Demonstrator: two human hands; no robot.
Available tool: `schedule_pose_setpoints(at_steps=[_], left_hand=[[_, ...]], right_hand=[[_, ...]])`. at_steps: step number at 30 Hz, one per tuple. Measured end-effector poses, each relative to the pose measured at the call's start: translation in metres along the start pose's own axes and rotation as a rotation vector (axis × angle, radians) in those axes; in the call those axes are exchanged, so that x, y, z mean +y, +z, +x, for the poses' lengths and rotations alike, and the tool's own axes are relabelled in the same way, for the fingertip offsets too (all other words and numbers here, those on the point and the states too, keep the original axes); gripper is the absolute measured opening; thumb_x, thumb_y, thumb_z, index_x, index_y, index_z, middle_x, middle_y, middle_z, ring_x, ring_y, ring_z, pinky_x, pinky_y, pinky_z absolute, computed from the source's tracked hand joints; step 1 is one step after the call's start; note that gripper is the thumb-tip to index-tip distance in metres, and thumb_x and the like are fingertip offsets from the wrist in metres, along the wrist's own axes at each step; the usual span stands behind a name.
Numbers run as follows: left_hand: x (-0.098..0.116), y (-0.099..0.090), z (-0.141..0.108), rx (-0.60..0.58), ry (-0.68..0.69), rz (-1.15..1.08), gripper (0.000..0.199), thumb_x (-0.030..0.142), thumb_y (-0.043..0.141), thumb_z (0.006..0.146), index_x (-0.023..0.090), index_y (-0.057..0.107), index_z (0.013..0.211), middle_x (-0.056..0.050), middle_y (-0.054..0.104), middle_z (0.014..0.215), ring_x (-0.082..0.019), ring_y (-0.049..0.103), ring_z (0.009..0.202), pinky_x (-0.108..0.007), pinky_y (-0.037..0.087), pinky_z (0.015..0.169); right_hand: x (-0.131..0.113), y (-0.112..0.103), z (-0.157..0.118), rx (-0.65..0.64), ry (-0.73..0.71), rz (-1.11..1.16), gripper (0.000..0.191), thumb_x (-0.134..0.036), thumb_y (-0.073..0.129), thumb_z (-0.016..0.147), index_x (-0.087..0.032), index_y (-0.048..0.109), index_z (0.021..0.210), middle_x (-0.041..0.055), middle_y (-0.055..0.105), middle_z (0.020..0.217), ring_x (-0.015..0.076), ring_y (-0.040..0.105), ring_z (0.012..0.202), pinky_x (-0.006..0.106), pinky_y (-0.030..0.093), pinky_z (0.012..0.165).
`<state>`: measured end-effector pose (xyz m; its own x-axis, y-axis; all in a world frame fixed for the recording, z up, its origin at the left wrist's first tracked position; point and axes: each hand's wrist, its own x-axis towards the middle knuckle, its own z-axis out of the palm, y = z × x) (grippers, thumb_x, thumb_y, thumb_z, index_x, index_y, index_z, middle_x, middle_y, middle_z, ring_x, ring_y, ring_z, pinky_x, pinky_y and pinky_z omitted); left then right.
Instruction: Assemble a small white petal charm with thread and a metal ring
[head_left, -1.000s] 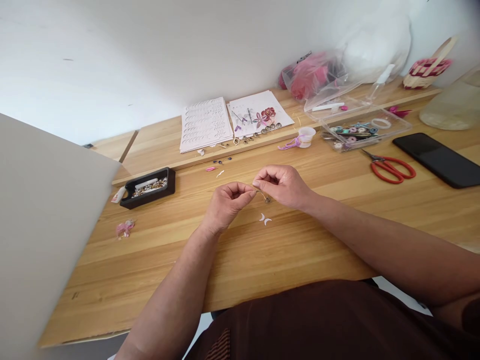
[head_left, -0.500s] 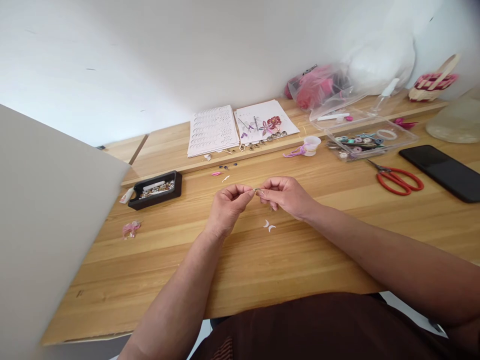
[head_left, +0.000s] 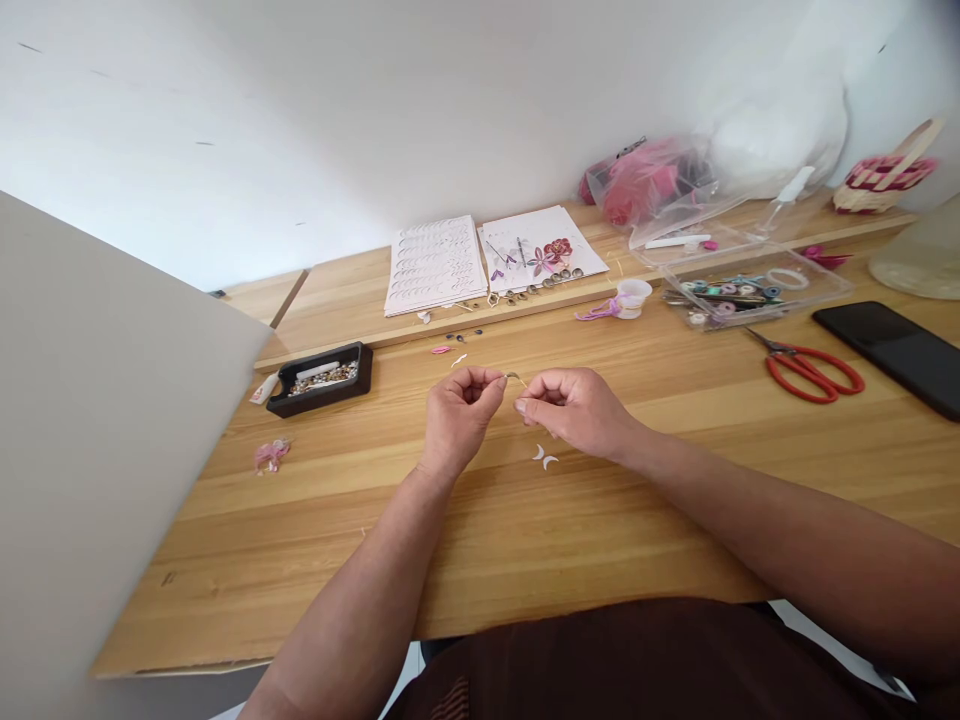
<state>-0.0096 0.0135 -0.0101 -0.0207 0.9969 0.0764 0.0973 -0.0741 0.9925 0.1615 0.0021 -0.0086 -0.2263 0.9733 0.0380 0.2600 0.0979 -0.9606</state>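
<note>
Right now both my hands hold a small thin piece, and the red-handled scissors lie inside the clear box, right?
Not quite: the head view shows the scissors on the table, outside the box; your left hand and right hand do hold the thin piece.

Bare left hand (head_left: 459, 415), bare right hand (head_left: 589, 412): two in all
Slim curved handheld piece (head_left: 513, 376): one
White crescent cutouts (head_left: 550, 463): two
Red-handled metal scissors (head_left: 786, 350): one pair
Black rectangular phone (head_left: 892, 350): one
Black oblong tray (head_left: 326, 399): one
White paper piles (head_left: 435, 260): two
Clear rectangular plastic box (head_left: 795, 302): one
Woven red-and-cream basket (head_left: 879, 187): one
</note>
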Motion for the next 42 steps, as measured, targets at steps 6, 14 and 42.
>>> schedule_pose_setpoints(at_steps=[6, 14, 42], left_hand=[[-0.002, -0.001, 0.001, 0.023, 0.027, 0.050, 0.020, 0.034, 0.074, 0.076, 0.014, 0.071, 0.080, -0.002, 0.067, 0.073, -0.010, 0.055, 0.063, -0.023, 0.043, 0.060], [0.001, -0.001, -0.003, -0.196, 0.037, 0.145, 0.016, 0.029, 0.074, 0.075, 0.014, 0.069, 0.075, 0.000, 0.062, 0.064, -0.008, 0.047, 0.055, -0.021, 0.033, 0.051], [0.002, 0.000, -0.002, -0.214, -0.117, -0.436, 0.021, 0.032, 0.087, 0.071, 0.015, 0.075, 0.075, -0.003, 0.073, 0.074, -0.009, 0.064, 0.067, -0.019, 0.051, 0.066]], right_hand=[[0.002, 0.002, 0.001, -0.008, 0.044, 0.081, 0.022, -0.036, 0.069, 0.079, -0.017, 0.064, 0.069, 0.0005, 0.065, 0.064, 0.0091, 0.048, 0.048, 0.024, 0.038, 0.047], [-0.006, -0.008, -0.002, 0.147, -0.265, -0.161, 0.012, -0.025, 0.066, 0.079, -0.016, 0.065, 0.070, -0.0035, 0.053, 0.059, 0.0086, 0.044, 0.055, 0.024, 0.034, 0.053], [0.011, -0.008, 0.011, 0.029, -0.009, 0.048, 0.025, -0.042, 0.071, 0.077, -0.017, 0.068, 0.080, 0.0006, 0.063, 0.069, 0.0114, 0.051, 0.056, 0.026, 0.040, 0.053]])
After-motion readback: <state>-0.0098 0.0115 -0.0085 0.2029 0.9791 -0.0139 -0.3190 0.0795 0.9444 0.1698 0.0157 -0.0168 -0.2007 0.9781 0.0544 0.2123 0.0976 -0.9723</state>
